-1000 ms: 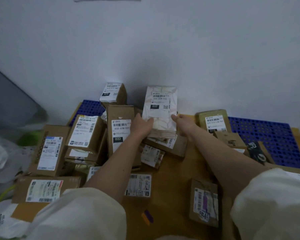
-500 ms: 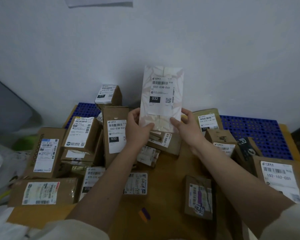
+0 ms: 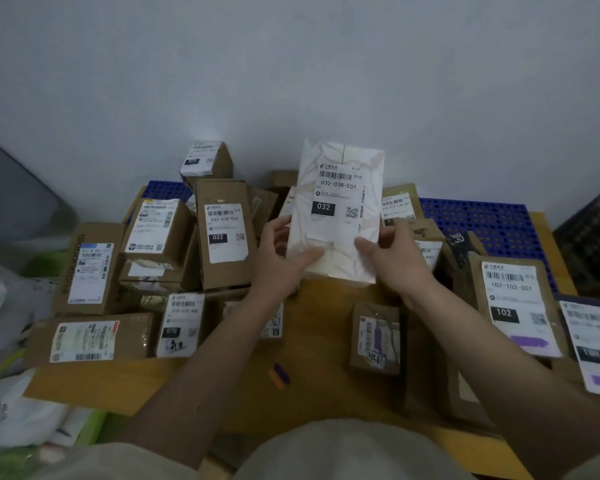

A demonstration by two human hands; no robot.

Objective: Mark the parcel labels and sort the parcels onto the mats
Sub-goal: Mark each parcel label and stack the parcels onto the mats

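Note:
I hold a white patterned parcel (image 3: 340, 216) upright above the table, its label reading 032-038-E01 and 032 facing me. My left hand (image 3: 284, 258) grips its lower left edge, thumb across the front. My right hand (image 3: 392, 258) grips its lower right edge the same way. A blue perforated mat (image 3: 492, 223) lies at the back right and another blue mat (image 3: 167, 190) shows at the back left behind boxes. A purple and orange marker (image 3: 279, 374) lies on the wooden table (image 3: 323, 341) between my forearms.
Several brown labelled boxes crowd the left, among them a tall 032 box (image 3: 224, 233) and a 070 box (image 3: 181, 323). A small box with purple marking (image 3: 376, 336) stands centre right. A 102 box (image 3: 515, 306) lies at the right. White bags (image 3: 18, 410) lie lower left.
Both hands lifted the white parcel off the pile at the back and brought it up and toward me, turning it upright. The view has also shifted a little to the right.

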